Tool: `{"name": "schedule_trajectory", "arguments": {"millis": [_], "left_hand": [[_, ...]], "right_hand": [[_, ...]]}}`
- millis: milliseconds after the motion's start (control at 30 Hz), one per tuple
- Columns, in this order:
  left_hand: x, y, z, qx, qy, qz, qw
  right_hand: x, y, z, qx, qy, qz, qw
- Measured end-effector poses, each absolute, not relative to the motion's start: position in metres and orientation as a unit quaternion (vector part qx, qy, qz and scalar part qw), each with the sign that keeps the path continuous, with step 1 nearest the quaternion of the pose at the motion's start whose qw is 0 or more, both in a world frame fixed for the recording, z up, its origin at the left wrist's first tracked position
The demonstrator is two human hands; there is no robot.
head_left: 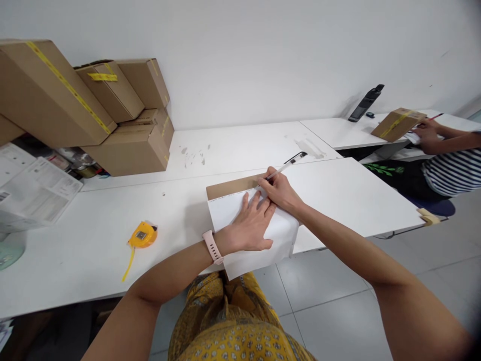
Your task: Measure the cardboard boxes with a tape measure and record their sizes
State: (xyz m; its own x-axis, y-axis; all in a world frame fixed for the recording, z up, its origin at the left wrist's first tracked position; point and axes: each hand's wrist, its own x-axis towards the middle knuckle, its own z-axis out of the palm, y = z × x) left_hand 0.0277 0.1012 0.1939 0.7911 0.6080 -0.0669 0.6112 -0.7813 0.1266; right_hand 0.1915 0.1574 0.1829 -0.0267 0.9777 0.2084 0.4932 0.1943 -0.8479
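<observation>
A white sheet of paper (278, 243) lies over a brown cardboard box (229, 188), whose far strip shows beyond the paper. Small writing runs along the sheet's upper edge. My left hand (253, 223) presses flat on the paper with its fingers spread, and a pink watch band (213, 247) circles that wrist. My right hand (280, 189) grips a pen (280, 170) with a clear barrel, its cap end pointing up and to the right. The pen's tip is hidden by my fingers, near the paper's upper edge.
An orange tape measure (143, 234) rests on the white table (93, 260) at left, its yellow blade partly out. Cardboard boxes (131, 148) are stacked at the back left. Farther right are a black bottle (366, 103) and another person's hands (428, 135) beside a taped box (398, 124).
</observation>
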Motion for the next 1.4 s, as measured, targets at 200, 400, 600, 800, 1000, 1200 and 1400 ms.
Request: {"name": "schedule_trajectory", "arguments": {"millis": [200, 400, 600, 800, 1000, 1200, 1400], "left_hand": [[0.0274, 0.1009, 0.1961, 0.944, 0.321, -0.016, 0.076], [0.027, 0.1013, 0.1945, 0.945, 0.319, -0.014, 0.074], [0.0275, 0.1006, 0.1957, 0.944, 0.322, -0.022, 0.069], [0.028, 0.1008, 0.1963, 0.943, 0.323, -0.024, 0.07], [0.0275, 0.1011, 0.1957, 0.944, 0.322, -0.023, 0.071], [0.0275, 0.1011, 0.1958, 0.944, 0.322, -0.027, 0.068], [0.0273, 0.1009, 0.1961, 0.944, 0.322, -0.026, 0.069]], "right_hand": [[0.1901, 0.1568, 0.1841, -0.563, -0.646, 0.3, 0.419], [0.1905, 0.1576, 0.184, -0.564, -0.647, 0.297, 0.418], [0.1918, 0.1588, 0.1821, -0.555, -0.653, 0.298, 0.42], [0.1923, 0.1595, 0.1822, -0.556, -0.658, 0.294, 0.413], [0.1921, 0.1581, 0.1827, -0.555, -0.655, 0.299, 0.418], [0.1907, 0.1576, 0.1834, -0.553, -0.652, 0.302, 0.422], [0.191, 0.1582, 0.1831, -0.554, -0.651, 0.296, 0.426]]}}
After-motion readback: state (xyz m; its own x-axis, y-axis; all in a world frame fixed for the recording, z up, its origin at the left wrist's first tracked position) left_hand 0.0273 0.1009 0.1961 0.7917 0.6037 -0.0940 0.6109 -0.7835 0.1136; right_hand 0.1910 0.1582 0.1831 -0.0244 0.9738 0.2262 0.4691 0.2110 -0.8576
